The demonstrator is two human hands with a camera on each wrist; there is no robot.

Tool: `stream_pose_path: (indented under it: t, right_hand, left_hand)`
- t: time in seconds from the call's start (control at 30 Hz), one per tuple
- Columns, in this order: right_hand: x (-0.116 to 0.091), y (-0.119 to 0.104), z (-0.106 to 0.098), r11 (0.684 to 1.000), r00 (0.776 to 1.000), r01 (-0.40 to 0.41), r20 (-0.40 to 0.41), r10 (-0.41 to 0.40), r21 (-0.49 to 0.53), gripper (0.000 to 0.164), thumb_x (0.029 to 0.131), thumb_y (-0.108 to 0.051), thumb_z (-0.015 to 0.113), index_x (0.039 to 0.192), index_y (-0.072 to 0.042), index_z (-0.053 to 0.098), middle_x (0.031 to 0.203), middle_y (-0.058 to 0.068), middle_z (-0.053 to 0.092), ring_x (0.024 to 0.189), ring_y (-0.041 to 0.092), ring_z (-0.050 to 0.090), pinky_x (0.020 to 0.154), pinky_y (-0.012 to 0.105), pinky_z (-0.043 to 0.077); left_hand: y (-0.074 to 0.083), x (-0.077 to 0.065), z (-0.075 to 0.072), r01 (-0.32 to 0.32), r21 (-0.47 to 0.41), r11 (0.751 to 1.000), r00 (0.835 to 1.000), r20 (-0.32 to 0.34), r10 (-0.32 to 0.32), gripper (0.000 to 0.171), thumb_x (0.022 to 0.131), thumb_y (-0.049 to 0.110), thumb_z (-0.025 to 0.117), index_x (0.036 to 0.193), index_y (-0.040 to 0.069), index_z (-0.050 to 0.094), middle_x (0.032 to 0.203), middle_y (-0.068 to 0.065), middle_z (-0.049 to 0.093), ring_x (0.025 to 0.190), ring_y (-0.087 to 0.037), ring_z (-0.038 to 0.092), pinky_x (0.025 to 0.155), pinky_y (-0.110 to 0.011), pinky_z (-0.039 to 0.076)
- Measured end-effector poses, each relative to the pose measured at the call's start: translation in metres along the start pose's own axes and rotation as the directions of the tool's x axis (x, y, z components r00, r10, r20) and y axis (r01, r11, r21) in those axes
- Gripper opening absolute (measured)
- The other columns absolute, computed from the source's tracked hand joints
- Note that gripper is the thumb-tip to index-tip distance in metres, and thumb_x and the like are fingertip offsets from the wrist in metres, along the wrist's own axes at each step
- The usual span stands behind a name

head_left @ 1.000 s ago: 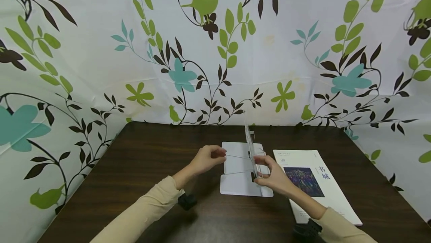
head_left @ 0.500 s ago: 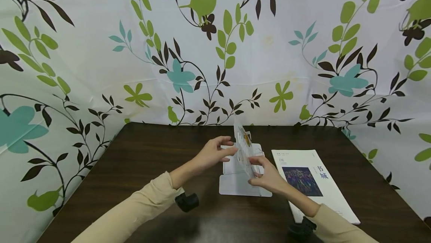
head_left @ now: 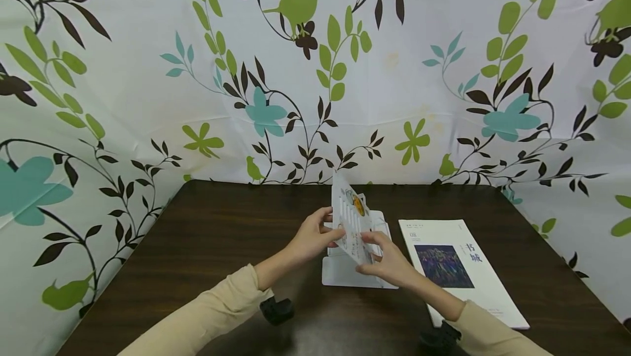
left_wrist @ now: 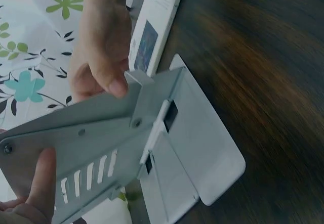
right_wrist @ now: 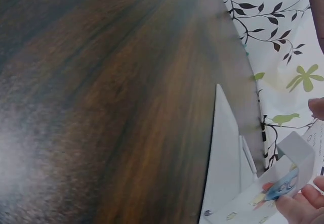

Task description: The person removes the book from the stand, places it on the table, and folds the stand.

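A white metal folding book stand has its slotted, cartoon-printed panel (head_left: pixel 351 219) raised over its flat base (head_left: pixel 345 275), which lies on the table. My left hand (head_left: pixel 310 238) grips the panel's left edge, thumb on one side and fingers on the other. At the panel's near right edge, my right hand (head_left: pixel 391 260) holds on with thumb and fingers. The left wrist view shows the panel's plain grey side (left_wrist: pixel 81 143) with its row of slots, and a hinge rod (left_wrist: pixel 154 130) joining it to the base. Part of the base is hidden behind the panel.
A white book (head_left: pixel 485 276) with a dark picture on its cover lies right of the stand, beside my right forearm. The dark wooden table (head_left: pixel 222 224) ends at a patterned cloth (head_left: pixel 384 82) hanging behind it. Black straps (head_left: pixel 277 310) circle both wrists.
The raised panel has swung left from nearly edge-on, so its printed face shows. My left hand, apart from it before, has come to its edge and taken hold; my right hand moved slightly left.
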State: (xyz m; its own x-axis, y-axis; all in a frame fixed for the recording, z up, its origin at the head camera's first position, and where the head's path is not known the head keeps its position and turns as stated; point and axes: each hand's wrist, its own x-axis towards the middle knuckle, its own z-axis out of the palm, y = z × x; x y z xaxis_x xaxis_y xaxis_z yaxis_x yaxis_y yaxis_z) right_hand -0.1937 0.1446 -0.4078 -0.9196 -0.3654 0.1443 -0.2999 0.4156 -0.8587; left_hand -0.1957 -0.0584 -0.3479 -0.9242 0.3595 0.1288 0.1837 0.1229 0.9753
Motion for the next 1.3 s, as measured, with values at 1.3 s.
stream_pose_path:
  t: [1.3]
  right_hand:
    - [-0.012, 0.029, 0.008, 0.996, 1.0, -0.016, 0.025, 0.014, 0.084, 0.043, 0.076, -0.002, 0.068, 0.114, 0.01, 0.051, 0.105, 0.02, 0.058, 0.098, 0.033, 0.054, 0.085, 0.041, 0.048]
  left_hand:
    - [-0.08, -0.035, -0.044, 0.192, 0.072, 0.979, 0.975, -0.128, -0.181, 0.051, 0.07, -0.007, 0.068, 0.114, -0.018, 0.045, 0.092, -0.016, 0.06, 0.068, -0.014, 0.06, 0.054, -0.029, 0.052]
